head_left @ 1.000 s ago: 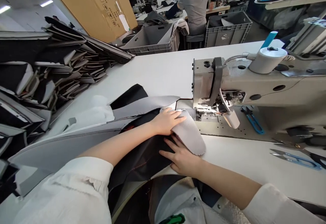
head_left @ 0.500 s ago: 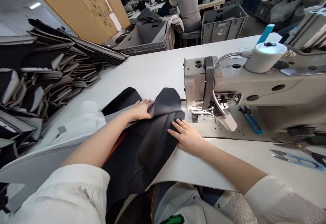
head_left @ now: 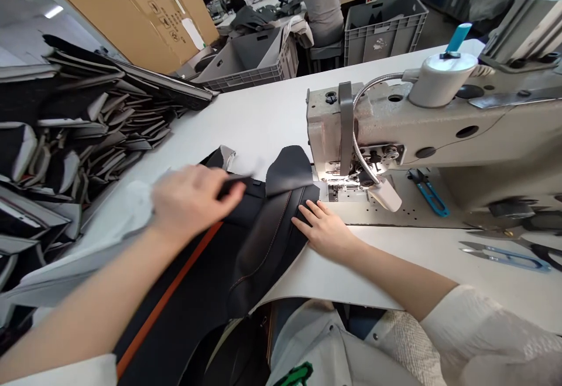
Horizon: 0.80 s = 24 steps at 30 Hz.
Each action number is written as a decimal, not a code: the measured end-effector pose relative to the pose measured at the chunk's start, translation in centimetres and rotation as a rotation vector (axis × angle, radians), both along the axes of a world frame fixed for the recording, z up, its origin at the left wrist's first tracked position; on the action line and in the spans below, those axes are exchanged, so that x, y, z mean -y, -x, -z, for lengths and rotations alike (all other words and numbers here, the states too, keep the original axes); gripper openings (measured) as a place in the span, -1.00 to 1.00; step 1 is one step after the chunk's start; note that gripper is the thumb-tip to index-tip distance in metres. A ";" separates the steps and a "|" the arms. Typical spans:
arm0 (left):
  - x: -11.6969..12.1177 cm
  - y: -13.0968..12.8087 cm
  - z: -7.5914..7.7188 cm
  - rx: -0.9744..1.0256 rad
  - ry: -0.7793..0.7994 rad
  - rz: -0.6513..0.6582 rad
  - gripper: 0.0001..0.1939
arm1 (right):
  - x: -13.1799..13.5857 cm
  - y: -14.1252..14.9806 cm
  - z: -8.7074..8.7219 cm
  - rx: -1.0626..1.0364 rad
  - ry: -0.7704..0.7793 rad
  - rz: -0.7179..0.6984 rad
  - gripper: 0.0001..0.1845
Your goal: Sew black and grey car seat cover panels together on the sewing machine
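A black sewn cover (head_left: 263, 239) with an orange strip and stitched seam lies across the table and hangs over its front edge. My left hand (head_left: 193, 198), blurred by motion, pinches a dark flap of this cover between thumb and fingers. Fingers spread, my right hand (head_left: 322, 231) rests flat on the cover's right edge, beside the sewing machine (head_left: 421, 134). A rounded dark flap (head_left: 288, 169) is folded over at the cover's far end, left of the machine's lit needle area (head_left: 342, 184).
Blue-handled thread snips (head_left: 430, 193) lie on the machine bed, and another pair of snips (head_left: 504, 255) on the table at right. Stacked trim pieces (head_left: 96, 110) crowd the left. Beyond the table stand grey crates (head_left: 250, 61), a cardboard box (head_left: 132, 17) and a seated person (head_left: 320, 5).
My left hand has lifted and moved left and toward me, pulling back a flap and uncovering more of the orange strip. My right hand stays flat on the cover. The view has shifted slightly.
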<state>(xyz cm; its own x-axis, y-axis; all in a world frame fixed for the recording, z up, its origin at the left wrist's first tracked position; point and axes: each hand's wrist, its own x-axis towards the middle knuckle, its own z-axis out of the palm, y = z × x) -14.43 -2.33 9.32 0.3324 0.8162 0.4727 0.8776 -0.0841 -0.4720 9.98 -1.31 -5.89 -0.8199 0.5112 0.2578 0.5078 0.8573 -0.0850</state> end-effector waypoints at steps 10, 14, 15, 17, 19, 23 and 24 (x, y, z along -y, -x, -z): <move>-1.6 -9.3 9.7 0.189 0.990 0.437 -0.28 | 3.3 -3.3 0.8 -0.041 -0.136 -0.138 -0.74; -0.8 -8.9 10.4 0.155 0.940 0.312 -0.26 | 3.4 -3.8 0.7 -0.045 -0.083 -0.116 -0.69; -0.6 -8.8 10.6 0.139 0.918 0.285 -0.30 | 3.3 -3.7 0.7 -0.047 -0.074 -0.112 -0.68; -0.8 -8.9 11.0 0.122 0.849 0.245 -0.39 | 3.3 -3.6 0.7 -0.049 -0.064 -0.108 -0.67; -1.5 -9.0 11.0 0.124 0.792 0.256 -0.45 | 3.4 -3.5 0.7 -0.057 -0.064 -0.108 -0.67; -3.1 -9.4 10.3 0.083 0.878 0.427 -0.53 | 3.5 -3.5 0.9 -0.079 -0.081 -0.082 -0.67; -3.3 -9.6 10.3 0.070 0.882 0.441 -0.53 | 3.6 -3.5 0.9 -0.077 -0.092 -0.073 -0.67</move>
